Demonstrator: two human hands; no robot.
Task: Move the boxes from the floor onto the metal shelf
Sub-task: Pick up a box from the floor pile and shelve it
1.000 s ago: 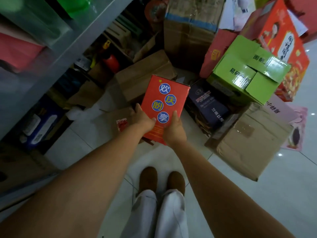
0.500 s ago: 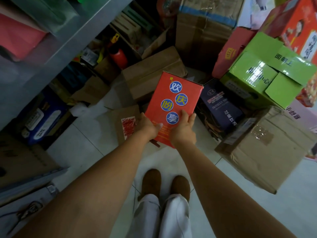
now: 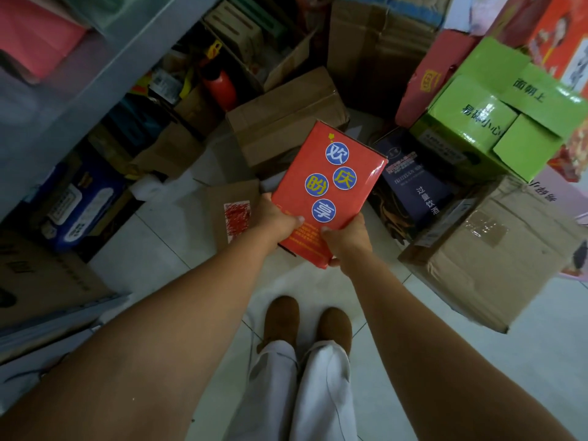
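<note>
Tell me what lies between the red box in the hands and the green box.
In the head view, a dark blue box with white lettering lies between the red box and the green box.

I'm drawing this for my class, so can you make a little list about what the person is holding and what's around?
held thing: red box with four blue circles
hands: left hand and right hand both grip its near end
where: in the air above the tiled floor
goal: metal shelf, on the left
nearby: green box, dark blue box, taped brown box
</note>
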